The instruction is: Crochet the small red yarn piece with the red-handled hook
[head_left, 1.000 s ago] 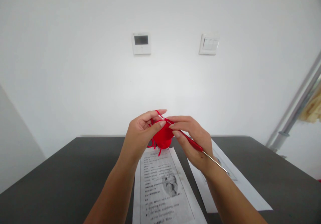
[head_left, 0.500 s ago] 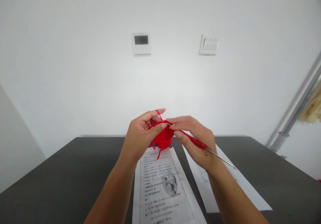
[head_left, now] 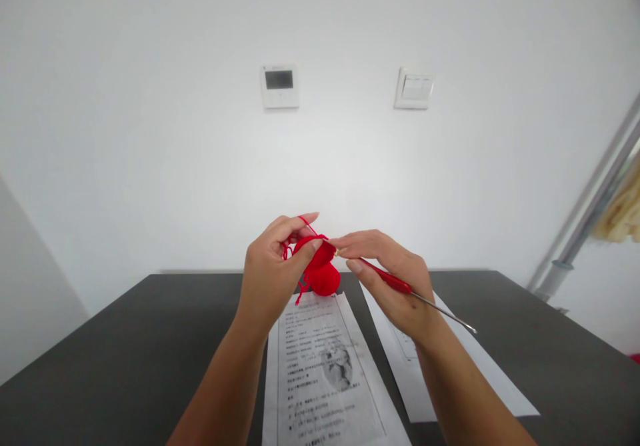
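My left hand (head_left: pixel 280 253) pinches a small red crochet piece (head_left: pixel 320 254) between thumb and fingers, and a strand of red yarn (head_left: pixel 307 225) runs over its raised index finger. Between the thumb and fingers of my right hand (head_left: pixel 390 273) is a crochet hook (head_left: pixel 400 285) with a red grip and a bare metal back end pointing down to the right. The hook's front end reaches the top edge of the crochet piece; its tip is too small to make out. Behind and below the piece sits a red yarn ball (head_left: pixel 324 279), with a short tail hanging at its left.
A printed sheet (head_left: pixel 320 406) lies on the dark table (head_left: pixel 125 359) under my hands. Another white sheet (head_left: pixel 420 399) is partly covered by my right forearm. On the white wall behind are a thermostat (head_left: pixel 280 87) and a light switch (head_left: pixel 414 89).
My left hand has shifted slightly left with the crochet piece, drawing it away from my right hand. More of the yarn ball shows below. The hook remains in my right hand.
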The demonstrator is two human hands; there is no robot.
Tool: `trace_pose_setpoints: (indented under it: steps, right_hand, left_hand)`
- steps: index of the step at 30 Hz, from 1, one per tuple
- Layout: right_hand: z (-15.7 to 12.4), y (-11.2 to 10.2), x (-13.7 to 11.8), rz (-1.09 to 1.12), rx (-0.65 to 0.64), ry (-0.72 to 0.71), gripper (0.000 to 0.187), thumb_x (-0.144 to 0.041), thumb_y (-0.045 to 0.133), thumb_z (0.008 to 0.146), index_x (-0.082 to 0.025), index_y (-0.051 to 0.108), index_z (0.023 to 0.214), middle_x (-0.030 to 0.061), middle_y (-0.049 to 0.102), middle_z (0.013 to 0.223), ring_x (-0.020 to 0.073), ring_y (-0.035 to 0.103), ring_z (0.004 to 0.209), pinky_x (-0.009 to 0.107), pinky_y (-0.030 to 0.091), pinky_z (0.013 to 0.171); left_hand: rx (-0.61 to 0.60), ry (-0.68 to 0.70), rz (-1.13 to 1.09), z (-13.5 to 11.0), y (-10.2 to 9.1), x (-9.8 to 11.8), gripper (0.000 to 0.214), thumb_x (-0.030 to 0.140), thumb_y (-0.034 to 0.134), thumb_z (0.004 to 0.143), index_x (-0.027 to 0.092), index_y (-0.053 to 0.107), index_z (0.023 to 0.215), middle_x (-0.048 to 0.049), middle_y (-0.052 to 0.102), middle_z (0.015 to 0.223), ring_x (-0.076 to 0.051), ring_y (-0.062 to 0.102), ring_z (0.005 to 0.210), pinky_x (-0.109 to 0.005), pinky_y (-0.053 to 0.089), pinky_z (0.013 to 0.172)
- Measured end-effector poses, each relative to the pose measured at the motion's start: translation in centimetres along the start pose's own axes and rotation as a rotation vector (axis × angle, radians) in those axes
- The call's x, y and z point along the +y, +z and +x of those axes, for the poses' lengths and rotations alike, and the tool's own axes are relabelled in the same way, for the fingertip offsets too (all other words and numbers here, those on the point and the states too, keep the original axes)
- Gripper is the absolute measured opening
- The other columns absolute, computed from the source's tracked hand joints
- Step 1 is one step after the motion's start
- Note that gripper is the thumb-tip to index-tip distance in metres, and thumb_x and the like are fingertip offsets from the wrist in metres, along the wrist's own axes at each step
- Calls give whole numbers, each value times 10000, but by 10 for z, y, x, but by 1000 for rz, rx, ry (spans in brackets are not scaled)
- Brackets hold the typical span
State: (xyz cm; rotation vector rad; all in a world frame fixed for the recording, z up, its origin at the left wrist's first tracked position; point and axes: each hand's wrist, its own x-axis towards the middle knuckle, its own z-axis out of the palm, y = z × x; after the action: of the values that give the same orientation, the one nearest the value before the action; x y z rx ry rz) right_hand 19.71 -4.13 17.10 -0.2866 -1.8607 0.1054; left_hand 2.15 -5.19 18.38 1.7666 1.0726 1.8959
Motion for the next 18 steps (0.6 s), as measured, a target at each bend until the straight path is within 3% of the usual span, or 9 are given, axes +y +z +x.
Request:
trace_pose_setpoints:
  steps: [6, 10, 18]
  right_hand:
    - [1, -6, -2, 0, -49, 48, 191, -133, 569, 916, -231, 697, 1018, 50, 752, 1062, 178, 700, 993, 354, 576, 865]
    - [0, -12, -2, 18, -82, 91, 182, -138, 583, 911, -224, 698, 1021, 52, 750, 1057, 173, 697, 989, 342, 564, 873]
    - [-1, -22, -4, 148, -94, 280, 119, -206, 626, 900, -237, 734, 939, 37, 766, 988, 183, 717, 928, 320, 567, 831]
  left_hand:
    - [-15, 76, 113, 0, 1, 0, 134, 186, 688, 772, 204, 763, 882, -41, 703, 893, -169, 624, 814, -302, 501, 807]
    - [-55, 75, 153, 0, 1, 0, 197, 178, 658, 780, 190, 751, 954, -38, 698, 866, -172, 626, 808, -311, 505, 814]
    - [-211, -189, -66, 0, -2, 2, 234, 190, 706, 741, 176, 743, 971, -19, 671, 781, -146, 614, 727, -257, 502, 669]
